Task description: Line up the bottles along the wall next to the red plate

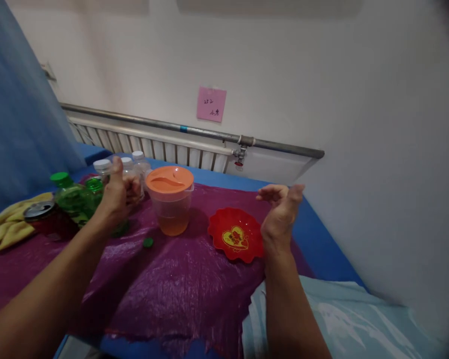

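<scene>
Bare L-hand grip [118, 194] near clear plastic bottles w/ white caps [138, 158], thumb & fingers apart, nothing seen in it; bare R-hand grip [282, 215] ditto, by red scalloped plastic dish [235, 234]. Dish prob. light, stiff, slick: best held by rim. Clear plastic jug w/ orange lid [171, 204], part-full, sits L of dish: prob. heavier, sloshy; hold round body. Blue desk [314, 244] R edge near dish; more room on near side of purple plastic sheet [187, 281].

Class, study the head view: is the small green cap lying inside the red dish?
No, the small green cap lies on the purple sheet, well apart from the red dish.
</scene>
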Tool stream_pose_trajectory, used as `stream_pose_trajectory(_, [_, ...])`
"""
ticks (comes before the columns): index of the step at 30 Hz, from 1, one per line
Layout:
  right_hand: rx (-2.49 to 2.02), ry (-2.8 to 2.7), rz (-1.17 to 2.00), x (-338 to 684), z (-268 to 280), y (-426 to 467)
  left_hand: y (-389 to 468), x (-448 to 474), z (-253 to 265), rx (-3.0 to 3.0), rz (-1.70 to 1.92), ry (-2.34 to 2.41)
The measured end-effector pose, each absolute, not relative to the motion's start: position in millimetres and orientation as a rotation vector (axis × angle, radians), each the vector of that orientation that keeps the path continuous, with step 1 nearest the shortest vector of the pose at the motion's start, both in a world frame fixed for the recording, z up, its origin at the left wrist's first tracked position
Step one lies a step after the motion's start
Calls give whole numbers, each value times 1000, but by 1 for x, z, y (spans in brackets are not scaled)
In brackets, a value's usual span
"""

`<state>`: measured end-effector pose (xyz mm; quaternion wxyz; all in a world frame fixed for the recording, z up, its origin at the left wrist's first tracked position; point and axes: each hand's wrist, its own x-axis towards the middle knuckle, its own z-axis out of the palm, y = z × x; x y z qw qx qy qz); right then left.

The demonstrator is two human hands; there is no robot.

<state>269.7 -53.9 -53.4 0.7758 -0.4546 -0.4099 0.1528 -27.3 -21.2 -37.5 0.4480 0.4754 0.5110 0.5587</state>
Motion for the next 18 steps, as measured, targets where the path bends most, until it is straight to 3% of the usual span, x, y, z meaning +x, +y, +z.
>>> stream_pose_trajectory(7, [-887, -905, 338, 265, -44, -62, -29, -32, -38, 1252, 1395, 1378])
stream_pose_trajectory(13, [-876, -923, 260, 261, -42, -70, -56, -48, -18, 1548, 1731, 1940])
stream_pose_trajectory(14, [-881, -924, 248, 262, -41, -71, -56, -55, -16, 1633, 1675, 2067])
stream_pose_trajectory(18, [-996, -951, 246, 268, -41, -71, -30, -100, -30, 2114, 844, 2472])
